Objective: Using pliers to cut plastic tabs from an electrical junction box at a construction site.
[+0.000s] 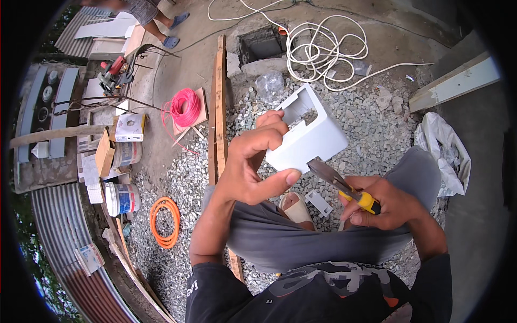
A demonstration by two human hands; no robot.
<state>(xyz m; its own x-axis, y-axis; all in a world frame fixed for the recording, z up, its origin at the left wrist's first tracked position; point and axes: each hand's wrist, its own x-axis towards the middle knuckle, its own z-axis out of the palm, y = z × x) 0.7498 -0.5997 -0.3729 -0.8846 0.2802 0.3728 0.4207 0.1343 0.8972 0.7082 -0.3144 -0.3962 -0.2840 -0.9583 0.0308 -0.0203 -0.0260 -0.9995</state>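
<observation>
My left hand (258,156) grips a white plastic box (312,142) by its left side, thumb below and fingers at the upper edge. The box is tilted, and a rectangular opening with gravel showing through it faces up. In my right hand (385,207) is a pair of pliers (336,177) with yellow and black handles. The jaws touch the lower edge of the box at a small notch. Below, a flat white plate (319,203) with slots lies on the gravel beside my sandalled foot (296,209).
Gravel surrounds me. A wooden beam (219,107) runs along my left. Beyond it are a pink coil (186,107), an orange hose (164,222) and buckets (121,199). White cable (318,48) lies near a square pit (262,44). A white sack (444,153) is at right; another person stands far left.
</observation>
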